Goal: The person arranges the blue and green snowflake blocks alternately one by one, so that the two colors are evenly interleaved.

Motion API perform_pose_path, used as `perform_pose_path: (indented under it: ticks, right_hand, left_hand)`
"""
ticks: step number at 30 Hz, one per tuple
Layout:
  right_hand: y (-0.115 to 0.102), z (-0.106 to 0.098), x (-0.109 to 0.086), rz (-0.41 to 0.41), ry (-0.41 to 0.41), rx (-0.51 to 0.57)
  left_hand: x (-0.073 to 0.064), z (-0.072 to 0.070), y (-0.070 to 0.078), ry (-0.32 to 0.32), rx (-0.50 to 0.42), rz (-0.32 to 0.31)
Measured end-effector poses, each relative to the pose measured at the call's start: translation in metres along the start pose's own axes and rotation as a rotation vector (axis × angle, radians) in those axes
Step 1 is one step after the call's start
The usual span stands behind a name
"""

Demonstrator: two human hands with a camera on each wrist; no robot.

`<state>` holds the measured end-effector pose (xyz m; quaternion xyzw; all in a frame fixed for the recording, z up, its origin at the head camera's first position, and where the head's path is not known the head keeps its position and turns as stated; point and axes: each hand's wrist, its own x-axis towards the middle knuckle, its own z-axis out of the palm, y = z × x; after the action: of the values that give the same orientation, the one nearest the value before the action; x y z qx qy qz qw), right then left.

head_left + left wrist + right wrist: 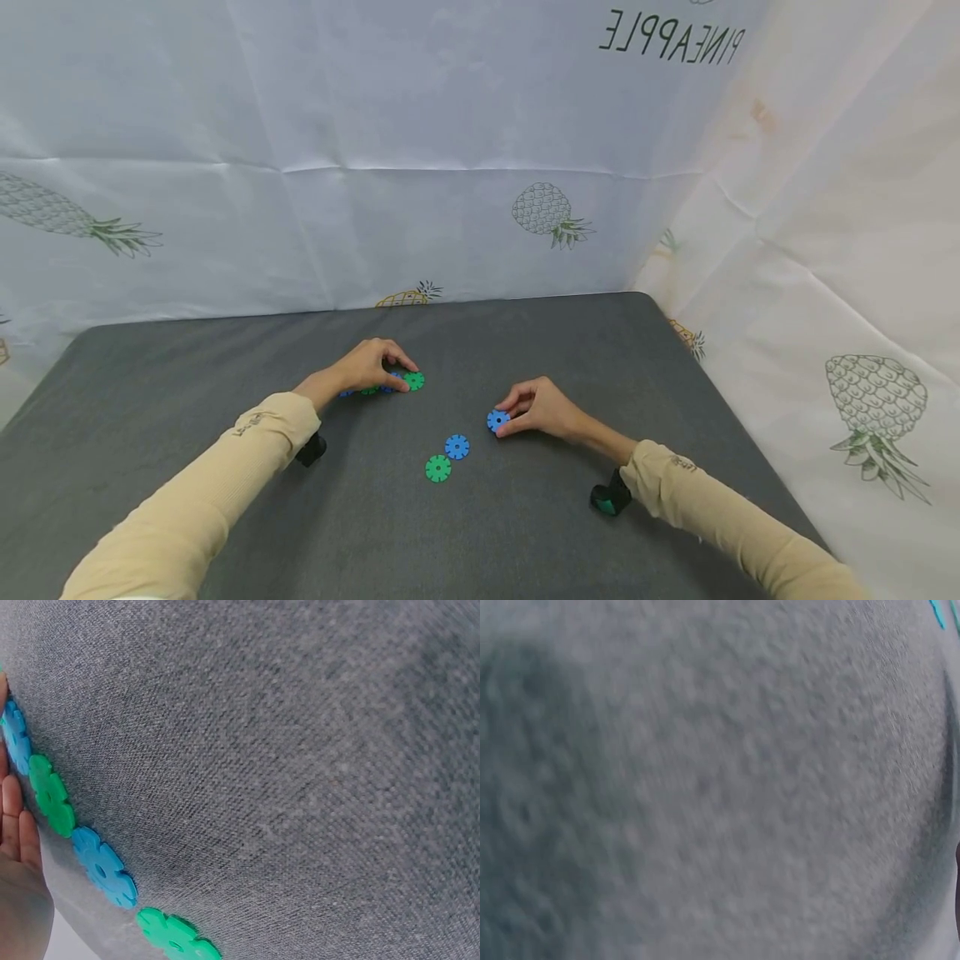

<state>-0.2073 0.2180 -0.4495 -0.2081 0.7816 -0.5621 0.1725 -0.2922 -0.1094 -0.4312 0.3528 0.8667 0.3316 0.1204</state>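
My left hand (369,364) is at the right end of a row of notched plastic discs, its thumb and forefinger pinching the edges of a green disc (414,381). Partly under that hand lie more row discs, alternating in color; the left wrist view shows a green disc (52,796), a blue disc (112,880) and another green disc (177,937). To the right, my right hand (546,410) holds a blue disc (498,421) between thumb and fingers, just above the cloth. A loose blue disc (457,447) and a loose green disc (438,468) lie nearer me.
Grey cloth covers the table (360,533). Behind it hangs a white curtain (420,225) printed with pineapples, and another white sheet runs along the right side. A dark wrist camera (611,497) is worn on the right wrist.
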Motion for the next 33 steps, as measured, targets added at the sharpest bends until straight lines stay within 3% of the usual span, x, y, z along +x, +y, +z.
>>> perform_pose_path:
  ticks: [14,33]
  right_hand:
    - [0.004,0.01,0.005,0.04,0.113,0.064]
    - [0.001,0.012,0.036,0.048,0.155,0.095]
  left_hand:
    - [-0.001,0.001,0.001,0.001,-0.002,-0.02]
    - [0.001,0.001,0.002,-0.004,-0.007,-0.052]
